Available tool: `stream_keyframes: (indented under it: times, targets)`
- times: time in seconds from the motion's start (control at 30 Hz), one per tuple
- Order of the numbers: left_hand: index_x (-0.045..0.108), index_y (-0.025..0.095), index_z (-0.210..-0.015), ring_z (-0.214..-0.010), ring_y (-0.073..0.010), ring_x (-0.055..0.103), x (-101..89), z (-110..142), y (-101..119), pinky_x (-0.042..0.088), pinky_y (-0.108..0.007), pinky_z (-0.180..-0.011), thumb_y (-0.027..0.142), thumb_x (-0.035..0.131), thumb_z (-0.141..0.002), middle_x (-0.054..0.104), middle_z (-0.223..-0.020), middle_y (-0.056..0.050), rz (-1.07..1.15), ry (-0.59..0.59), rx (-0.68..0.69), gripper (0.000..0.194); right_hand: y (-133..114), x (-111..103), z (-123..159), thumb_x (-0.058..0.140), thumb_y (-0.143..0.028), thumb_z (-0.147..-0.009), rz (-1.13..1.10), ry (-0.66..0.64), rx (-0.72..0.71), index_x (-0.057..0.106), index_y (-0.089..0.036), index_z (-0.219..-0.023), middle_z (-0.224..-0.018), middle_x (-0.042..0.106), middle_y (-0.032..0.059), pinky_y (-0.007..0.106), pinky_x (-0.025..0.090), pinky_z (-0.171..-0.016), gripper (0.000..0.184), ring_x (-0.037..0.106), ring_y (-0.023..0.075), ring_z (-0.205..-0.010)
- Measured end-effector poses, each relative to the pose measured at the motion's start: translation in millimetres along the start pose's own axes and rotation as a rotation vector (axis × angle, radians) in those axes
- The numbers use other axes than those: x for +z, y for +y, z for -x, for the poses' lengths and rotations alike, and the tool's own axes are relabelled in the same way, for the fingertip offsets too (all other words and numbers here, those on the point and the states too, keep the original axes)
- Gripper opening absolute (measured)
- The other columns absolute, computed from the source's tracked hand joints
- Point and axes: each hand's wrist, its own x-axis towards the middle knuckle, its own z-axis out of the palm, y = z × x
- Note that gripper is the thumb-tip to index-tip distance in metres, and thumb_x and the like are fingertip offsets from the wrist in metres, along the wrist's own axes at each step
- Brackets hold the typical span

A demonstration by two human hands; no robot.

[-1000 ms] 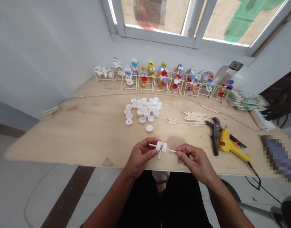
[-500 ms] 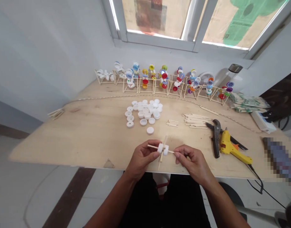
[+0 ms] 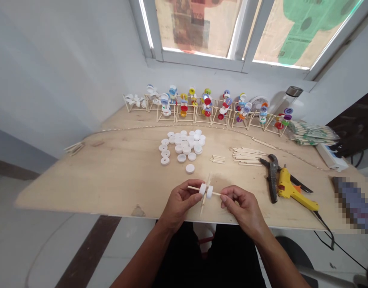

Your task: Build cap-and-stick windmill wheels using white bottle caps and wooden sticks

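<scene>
from my remote seat i see the left hand [image 3: 180, 202] and the right hand [image 3: 242, 209] both closed in a pinch on a thin wooden stick [image 3: 194, 187]. the left fingers wrap in near one cap, while the right thumb and forefinger hold the other end. two white plastic bottle caps [image 3: 202, 189] sit threaded on it, a crossing stick [image 3: 203, 200] between them, the piece held just above the plywood board [image 3: 82, 180] near its front edge. pinching from both sides seems meant to keep the caps square on the stick. loose white caps [image 3: 181, 146] lie heaped ahead, within reach. cut sticks [image 3: 247, 156] sit to the right near tin snips [image 3: 272, 178] and a yellow hot glue gun [image 3: 292, 192], probably kept handy for cutting and bonding. finished stick frames [image 3: 206, 110] with coloured caps line the back.
</scene>
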Motion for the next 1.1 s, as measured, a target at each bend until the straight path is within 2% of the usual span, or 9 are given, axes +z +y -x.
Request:
stream_keyframes:
  times: [0.2, 0.4, 0.53, 0.67, 0.83, 0.97, 1.1]
  targets:
    - [0.069, 0.016, -0.085, -0.069, -0.0133, 0.058, 1.7, -0.5, 1.7, 0.044, -0.024, -0.068, 0.028, 0.08, -0.058, 0.067, -0.076, -0.002, 0.044, 0.019, 0.007, 0.031, 3.6, -4.1, 1.0, 0.056, -0.037, -0.083, 0.009, -0.019, -0.008, 0.062, -0.016, -0.082, -0.063, 0.063, 0.0013, 0.023, 0.043, -0.055, 0.022, 0.051, 0.0122, -0.056]
    - [0.07, 0.016, -0.082, -0.07, -0.0133, 0.057, -9.8, 0.5, 11.7, 0.044, -0.023, -0.067, 0.025, 0.08, -0.058, 0.065, -0.076, -0.002, 0.023, 0.112, 0.081, 0.027, 9.4, -25.4, 3.9, 0.055, -0.04, -0.084, 0.074, 0.026, -0.019, 0.063, -0.017, -0.081, -0.064, 0.063, 0.002, 0.025, 0.043, -0.057, 0.025, 0.053, 0.0138, -0.06]
    - [0.068, 0.016, -0.083, -0.066, -0.0123, 0.057, -19.5, 3.3, 19.7, 0.045, -0.022, -0.063, 0.025, 0.08, -0.058, 0.065, -0.073, -0.001, 0.08, 0.194, 0.071, 0.029, 17.8, -40.4, 0.3, 0.052, -0.043, -0.084, 0.194, 0.154, -0.041, 0.063, -0.017, -0.082, -0.065, 0.063, 0.0024, 0.025, 0.044, -0.055, 0.028, 0.055, 0.0153, -0.059]
    - [0.067, 0.015, -0.083, -0.059, -0.0117, 0.057, -20.4, 6.0, 25.6, 0.047, -0.023, -0.058, 0.023, 0.08, -0.057, 0.064, -0.071, -0.001, 0.163, 0.243, 0.026, 0.03, 30.0, -51.8, -14.1, 0.05, -0.045, -0.084, 0.415, 0.327, -0.095, 0.063, -0.018, -0.082, -0.066, 0.066, 0.0037, 0.027, 0.045, -0.055, 0.03, 0.059, 0.0177, -0.059]
    - [0.067, 0.015, -0.078, -0.065, -0.0121, 0.059, -17.8, 6.8, 30.7, 0.05, -0.023, -0.064, 0.021, 0.081, -0.054, 0.066, -0.076, -0.003, 0.226, 0.278, 0.002, 0.028, 41.0, -64.1, -37.8, 0.048, -0.041, -0.085, 0.704, 0.571, -0.119, 0.065, -0.019, -0.085, -0.07, 0.069, 0.0046, 0.031, 0.046, -0.062, 0.028, 0.063, 0.0198, -0.062]
    - [0.068, 0.016, -0.073, -0.066, -0.0128, 0.06, -17.7, 6.5, 31.3, 0.051, -0.023, -0.063, 0.021, 0.082, -0.053, 0.067, -0.076, -0.003, 0.239, 0.275, 0.001, 0.025, 44.9, -73.4, -51.4, 0.05, -0.034, -0.083, 0.808, 0.674, -0.107, 0.067, -0.017, -0.085, -0.075, 0.069, 0.0077, 0.035, 0.043, -0.068, 0.024, 0.062, 0.0233, -0.068]
    - [0.069, 0.016, -0.074, -0.069, -0.012, 0.059, -20.0, 6.3, 30.1, 0.051, -0.021, -0.064, 0.02, 0.082, -0.052, 0.067, -0.078, -0.002, 0.259, 0.26, -0.006, 0.026, 48.9, -79.5, -57.0, 0.049, -0.027, -0.081, 0.891, 0.73, -0.115, 0.068, -0.015, -0.087, -0.086, 0.07, 0.0123, 0.042, 0.039, -0.079, 0.024, 0.059, 0.0293, -0.085]
